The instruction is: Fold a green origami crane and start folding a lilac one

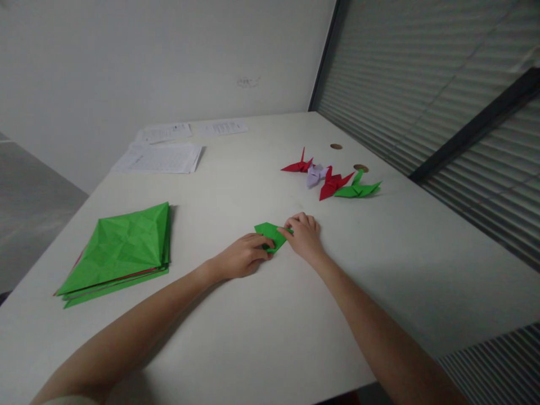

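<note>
White wall (169,56) faces us beyond the hands, with a faint scribble (248,82) on it; slatted blinds (388,84) run along the right-hand side. We observe a white table (253,332) under both hands.

We locate the folded green paper (267,229) on the table between the two hands, a small piece with a pointed outline. The left hand (242,257) lies at its left and near side, fingers curled onto it; we cannot tell whether they grip or only press. The right hand (304,235) pinches the paper's right-hand corner between thumb and fingers.

Beyond the right hand and partly to its right, we record four folded paper cranes in a close row. From left to right: a red crane (297,167), a lilac crane (315,176), a second red crane (331,184) and a green crane (358,190). Two round holes (336,146) in the table sit past them.

Left of the left hand we note a stack of creased green sheets (126,242), red showing at its edges. Printed pages (160,159) lie farther off, beyond that stack.
</note>
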Demonstrator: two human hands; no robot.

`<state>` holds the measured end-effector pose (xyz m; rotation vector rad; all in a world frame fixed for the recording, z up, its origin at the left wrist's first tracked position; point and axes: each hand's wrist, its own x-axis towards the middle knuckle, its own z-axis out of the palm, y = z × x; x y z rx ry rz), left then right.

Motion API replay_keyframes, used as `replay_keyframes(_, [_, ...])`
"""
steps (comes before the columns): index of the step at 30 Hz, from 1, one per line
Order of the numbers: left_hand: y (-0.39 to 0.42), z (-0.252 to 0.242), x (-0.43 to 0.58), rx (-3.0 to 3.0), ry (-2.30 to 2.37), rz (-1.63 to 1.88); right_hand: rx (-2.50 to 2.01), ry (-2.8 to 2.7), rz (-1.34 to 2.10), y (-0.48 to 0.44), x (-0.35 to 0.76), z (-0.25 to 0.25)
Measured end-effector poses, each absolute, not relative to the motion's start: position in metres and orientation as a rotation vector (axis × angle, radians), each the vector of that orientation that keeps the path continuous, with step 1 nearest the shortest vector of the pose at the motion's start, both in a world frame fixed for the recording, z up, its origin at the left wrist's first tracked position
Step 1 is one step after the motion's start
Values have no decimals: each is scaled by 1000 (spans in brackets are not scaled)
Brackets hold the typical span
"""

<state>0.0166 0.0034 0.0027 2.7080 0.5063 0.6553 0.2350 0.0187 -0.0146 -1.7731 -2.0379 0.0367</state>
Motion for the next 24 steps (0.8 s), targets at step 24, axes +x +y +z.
replay_keyframes(24, [4, 2, 16, 2723, 528, 552, -1840, -1944, 97, 20, 234, -15])
